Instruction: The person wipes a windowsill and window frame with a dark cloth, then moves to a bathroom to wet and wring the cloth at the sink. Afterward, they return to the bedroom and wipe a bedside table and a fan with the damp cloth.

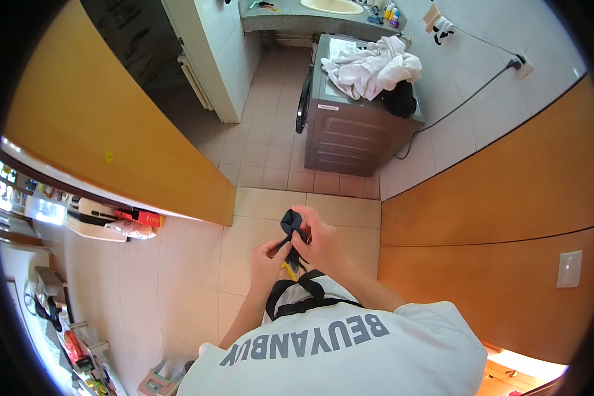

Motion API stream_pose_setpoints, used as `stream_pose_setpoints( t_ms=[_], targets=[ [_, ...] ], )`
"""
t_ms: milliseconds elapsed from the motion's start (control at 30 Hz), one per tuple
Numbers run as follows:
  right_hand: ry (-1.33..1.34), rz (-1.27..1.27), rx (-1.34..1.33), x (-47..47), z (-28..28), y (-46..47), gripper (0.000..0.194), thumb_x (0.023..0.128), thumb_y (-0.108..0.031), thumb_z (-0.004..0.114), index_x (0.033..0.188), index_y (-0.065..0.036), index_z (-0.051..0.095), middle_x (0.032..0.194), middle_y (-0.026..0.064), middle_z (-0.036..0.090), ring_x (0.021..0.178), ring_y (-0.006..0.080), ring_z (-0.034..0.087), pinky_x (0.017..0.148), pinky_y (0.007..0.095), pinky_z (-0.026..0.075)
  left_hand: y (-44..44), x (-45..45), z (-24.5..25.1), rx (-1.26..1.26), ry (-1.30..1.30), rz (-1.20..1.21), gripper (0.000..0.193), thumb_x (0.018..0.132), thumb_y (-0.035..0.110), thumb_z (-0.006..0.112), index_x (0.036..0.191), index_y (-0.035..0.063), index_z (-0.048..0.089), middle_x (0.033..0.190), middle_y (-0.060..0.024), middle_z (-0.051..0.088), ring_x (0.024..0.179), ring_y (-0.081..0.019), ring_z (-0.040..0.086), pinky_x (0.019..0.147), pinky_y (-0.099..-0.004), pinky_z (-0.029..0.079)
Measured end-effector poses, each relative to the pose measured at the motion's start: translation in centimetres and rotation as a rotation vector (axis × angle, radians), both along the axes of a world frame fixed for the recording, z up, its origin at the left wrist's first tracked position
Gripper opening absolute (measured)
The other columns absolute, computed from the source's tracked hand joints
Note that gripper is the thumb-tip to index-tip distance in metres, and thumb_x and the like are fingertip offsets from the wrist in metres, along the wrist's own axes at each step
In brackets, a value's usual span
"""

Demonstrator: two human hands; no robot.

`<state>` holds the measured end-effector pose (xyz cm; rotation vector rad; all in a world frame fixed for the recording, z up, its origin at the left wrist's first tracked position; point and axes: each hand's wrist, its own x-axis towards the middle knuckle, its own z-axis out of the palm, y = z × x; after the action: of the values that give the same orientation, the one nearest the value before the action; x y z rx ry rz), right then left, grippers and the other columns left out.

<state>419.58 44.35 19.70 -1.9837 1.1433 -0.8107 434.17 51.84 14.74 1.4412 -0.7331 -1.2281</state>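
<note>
Both hands meet in front of my body, over the tiled floor. Between them is a small dark cloth item, perhaps a sock, bunched with a rounded fold at the top. My left hand pinches its lower left edge between thumb and fingers. On the other side, my right hand grips the upper right part, index finger bent over the fold. A dark end of the cloth hangs below the fingers. Black straps lie across my white shirt, just beneath the hands.
Ahead stands a front-loading washing machine, with white clothing and a black garment on top. Behind it is a counter with a washbasin. An orange wooden door is at left; wooden panelling rises at right.
</note>
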Motion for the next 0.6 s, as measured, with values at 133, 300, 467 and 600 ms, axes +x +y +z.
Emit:
stream_pose_setpoints(
  t_ms=[133,300,467,600],
  targets=[
    [-0.052,-0.055,0.051,4.6,-0.5,-4.4,0.048,0.089,-0.011,0.065,0.134,-0.013,0.049,0.077,0.0093,0.058,0.065,0.0292,0.062,0.06,0.041,0.05,-4.9,4.9,0.1,0.001,0.082,-0.029,0.017,0.093,0.011,0.071,0.102,-0.003,0.072,0.085,-0.0018,0.07,0.073,-0.0054,0.06,0.065,-0.0209,0.047],
    [-0.209,-0.233,0.056,7.4,-0.5,-12.2,0.041,0.09,-0.007,0.058,0.13,-0.01,0.049,0.076,0.011,0.054,0.067,0.0272,0.058,0.064,0.037,0.048,-11.9,11.8,0.1,-0.025,0.297,0.105,0.019,0.097,0.016,0.067,0.104,-0.0021,0.07,0.088,-0.0025,0.07,0.075,-0.0082,0.064,0.067,-0.0215,0.05],
    [-0.362,-0.258,0.092,9.0,-1.5,-21.9,0.03,0.088,0.001,0.049,0.118,-0.006,0.051,0.074,0.0057,0.046,0.067,0.0169,0.049,0.064,0.0301,0.042,-21.5,15.9,-0.1,-0.056,0.458,0.157,0.017,0.099,0.014,0.063,0.105,-0.0007,0.068,0.096,-0.0051,0.071,0.084,-0.0108,0.067,0.076,-0.0233,0.053],
    [-0.653,-0.23,0.238,10.5,-3.7,-31.3,0.023,0.087,0.002,0.047,0.109,-0.005,0.05,0.08,-0.0001,0.045,0.074,0.0082,0.044,0.068,0.0245,0.038,-30.1,18.8,1.6,-0.07,0.469,0.174,0.018,0.099,0.015,0.062,0.107,0.0,0.067,0.1,-0.0061,0.072,0.088,-0.0126,0.068,0.081,-0.0256,0.053]
  ],
)
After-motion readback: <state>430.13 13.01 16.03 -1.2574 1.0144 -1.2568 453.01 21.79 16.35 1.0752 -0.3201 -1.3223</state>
